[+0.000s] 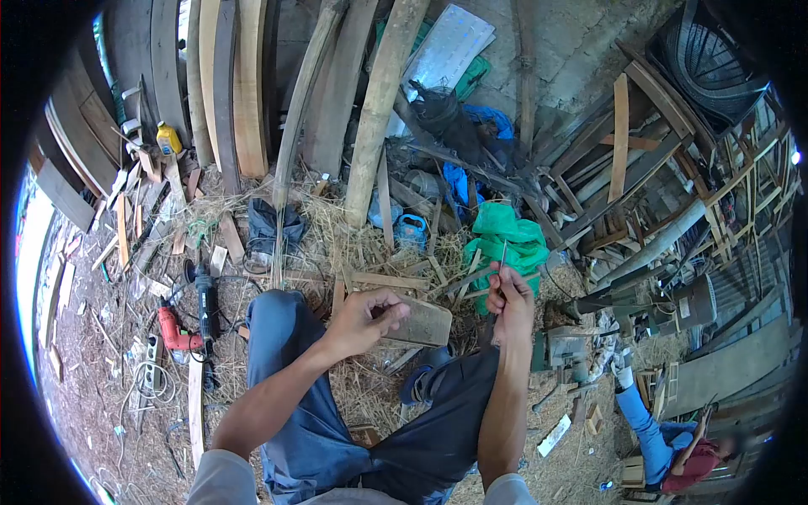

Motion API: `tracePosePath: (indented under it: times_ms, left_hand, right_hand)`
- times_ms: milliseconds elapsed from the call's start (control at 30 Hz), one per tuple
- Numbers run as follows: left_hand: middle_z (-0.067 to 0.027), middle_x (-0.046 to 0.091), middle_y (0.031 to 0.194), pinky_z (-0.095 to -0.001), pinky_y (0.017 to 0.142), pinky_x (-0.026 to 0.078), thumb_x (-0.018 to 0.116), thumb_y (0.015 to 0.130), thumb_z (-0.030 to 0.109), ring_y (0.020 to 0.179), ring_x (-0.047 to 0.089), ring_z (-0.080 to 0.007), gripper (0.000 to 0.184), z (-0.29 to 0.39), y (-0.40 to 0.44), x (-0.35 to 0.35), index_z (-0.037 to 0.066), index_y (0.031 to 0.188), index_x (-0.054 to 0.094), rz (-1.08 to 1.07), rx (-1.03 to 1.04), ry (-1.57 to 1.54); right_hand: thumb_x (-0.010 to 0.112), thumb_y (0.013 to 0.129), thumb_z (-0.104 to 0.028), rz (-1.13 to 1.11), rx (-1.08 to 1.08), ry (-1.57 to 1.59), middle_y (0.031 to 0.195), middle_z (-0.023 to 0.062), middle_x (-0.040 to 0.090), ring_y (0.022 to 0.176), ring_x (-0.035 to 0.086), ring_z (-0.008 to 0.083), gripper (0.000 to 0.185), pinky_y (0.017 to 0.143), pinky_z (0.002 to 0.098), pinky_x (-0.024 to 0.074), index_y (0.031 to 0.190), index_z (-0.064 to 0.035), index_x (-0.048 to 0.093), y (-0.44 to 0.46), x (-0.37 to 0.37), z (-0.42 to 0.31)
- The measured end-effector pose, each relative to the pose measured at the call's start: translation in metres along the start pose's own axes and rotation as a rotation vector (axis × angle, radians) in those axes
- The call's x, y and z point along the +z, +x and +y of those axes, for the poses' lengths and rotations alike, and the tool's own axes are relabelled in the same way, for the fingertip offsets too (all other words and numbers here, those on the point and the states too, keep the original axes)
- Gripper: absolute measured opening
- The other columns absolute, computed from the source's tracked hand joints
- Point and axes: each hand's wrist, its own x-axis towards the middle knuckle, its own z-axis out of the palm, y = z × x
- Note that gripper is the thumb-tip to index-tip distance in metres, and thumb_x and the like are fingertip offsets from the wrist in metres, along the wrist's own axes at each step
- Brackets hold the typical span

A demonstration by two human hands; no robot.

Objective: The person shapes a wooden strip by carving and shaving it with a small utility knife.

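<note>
My right hand (512, 299) is raised above my right knee, its fingers closed round a thin, pointed, blade-like piece (504, 254) whose tip sticks up past the fingers. The exact kind does not show, and its lower end is hidden in the hand. Over my left knee, my left hand (369, 320) has its fingers curled in, thumb against them; whether anything small is pinched there cannot be made out. A wooden block (421, 324) lies between my knees, just beyond the left hand. The two hands are apart.
A red drill (175, 328), an angle grinder (204, 303) and a power strip (151, 362) lie at left. A green plastic bag (505, 231) and blue jug (411, 231) stand ahead. Planks (251, 84) lean behind. At lower right a person (686, 454) sits near stacked wood.
</note>
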Motion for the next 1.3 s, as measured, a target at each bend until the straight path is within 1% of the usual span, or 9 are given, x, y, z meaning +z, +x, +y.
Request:
tracePosePath:
  times_ms: [167,233,333,467,800,1033,1100,1200,1300]
  left_hand:
    - [-0.0005,0.058,0.067,-0.0210,0.048,0.039,0.057,0.093,0.017,0.054,0.048,-0.0038,0.016,0.009,0.003,0.000,0.002,0.089,0.062,0.046,-0.068,0.017]
    - [-0.0010,0.058,0.068,-0.0216,0.048,0.039,0.056,0.093,0.016,0.054,0.049,-0.0042,0.016,0.009,0.004,0.002,0.002,0.090,0.062,0.061,-0.045,0.053]
    - [-0.0017,0.058,0.068,-0.0227,0.050,0.041,0.056,0.093,0.014,0.056,0.051,-0.0054,0.015,-0.001,0.008,0.005,0.001,0.089,0.061,0.044,0.044,0.163]
    - [-0.0013,0.058,0.068,-0.0237,0.051,0.040,0.056,0.093,0.014,0.059,0.051,-0.0062,0.015,-0.004,0.009,0.010,0.000,0.088,0.060,0.057,0.081,0.108]
    - [-0.0032,0.059,0.063,-0.0260,0.052,0.041,0.059,0.090,0.011,0.055,0.051,-0.0084,0.014,0.014,0.008,0.012,0.000,0.083,0.061,0.081,0.135,0.240]
    - [-0.0047,0.058,0.062,-0.0264,0.052,0.041,0.060,0.089,0.008,0.055,0.053,-0.0105,0.011,0.008,0.009,0.009,0.000,0.082,0.062,0.126,0.184,0.200]
    - [-0.0112,0.060,0.063,-0.0318,0.054,0.043,0.063,0.085,0.008,0.054,0.056,-0.0177,0.010,0.002,0.012,0.012,-0.002,0.083,0.060,0.138,0.195,0.246]
    - [-0.0056,0.058,0.062,-0.0281,0.052,0.042,0.061,0.088,0.008,0.055,0.054,-0.0121,0.011,0.004,0.012,0.009,0.000,0.080,0.062,0.160,0.223,0.262]
    - [-0.0055,0.058,0.062,-0.0280,0.052,0.042,0.061,0.087,0.009,0.055,0.054,-0.0118,0.011,0.005,0.011,0.008,0.000,0.080,0.062,0.166,0.249,0.285]
  right_hand:
    - [0.058,0.092,-0.021,-0.049,0.040,0.057,0.068,-0.0007,0.054,0.047,0.036,0.0027,0.029,0.041,0.0187,0.0259,0.114,-0.0017,0.059,-0.016,0.025,0.010]
    - [0.059,0.092,-0.018,-0.204,0.148,-0.203,0.069,-0.0002,0.056,0.049,0.038,0.0025,0.026,0.042,0.0178,0.0264,0.113,-0.0036,0.060,-0.026,0.041,0.018]
    - [0.059,0.091,-0.015,-0.374,0.233,-0.195,0.069,0.0004,0.058,0.051,0.041,0.0028,0.021,0.044,0.0182,0.0280,0.107,-0.0014,0.063,-0.036,0.061,0.028]
    - [0.062,0.090,-0.015,-0.328,0.222,-0.182,0.069,0.0015,0.059,0.049,0.040,0.0035,0.021,0.044,0.0185,0.0280,0.097,0.0035,0.066,-0.029,0.059,0.022]
    - [0.060,0.090,-0.014,-0.274,0.201,-0.214,0.066,0.0001,0.056,0.050,0.039,0.0038,0.021,0.044,0.0196,0.0266,0.097,0.0047,0.066,-0.025,0.053,0.014]
    - [0.057,0.092,-0.014,-0.301,0.108,-0.393,0.066,-0.0019,0.055,0.050,0.038,0.0026,0.018,0.044,0.0183,0.0270,0.092,0.0024,0.064,-0.029,0.062,0.025]
    - [0.057,0.092,-0.014,-0.248,0.127,-0.297,0.066,-0.0020,0.055,0.050,0.039,0.0020,0.017,0.043,0.0183,0.0275,0.093,0.0010,0.065,-0.022,0.059,0.023]
    - [0.058,0.092,-0.016,-0.235,0.121,-0.313,0.066,-0.0021,0.055,0.050,0.039,0.0019,0.018,0.043,0.0183,0.0277,0.093,0.0002,0.065,-0.023,0.058,0.023]
    - [0.059,0.091,-0.017,-0.206,0.146,-0.341,0.066,-0.0025,0.056,0.050,0.040,0.0018,0.018,0.043,0.0183,0.0276,0.092,-0.0006,0.066,-0.024,0.060,0.029]
